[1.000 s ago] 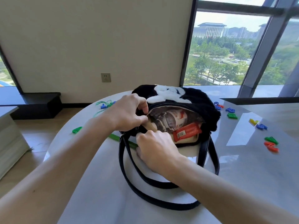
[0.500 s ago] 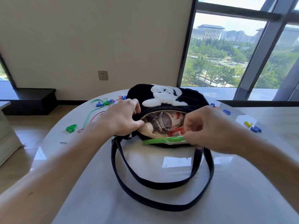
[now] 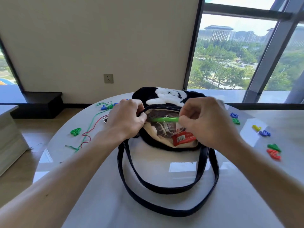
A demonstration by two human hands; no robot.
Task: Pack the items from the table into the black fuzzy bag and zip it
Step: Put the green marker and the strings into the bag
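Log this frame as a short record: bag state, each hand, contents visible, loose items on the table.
bag: black fuzzy bag on the table, zip open
left: left hand grips the bag's rim
right: right hand pinches a green stick across the mouth
inside: red packet, clear-wrapped item
loose: coloured plastic shapes, e.g. green number 4
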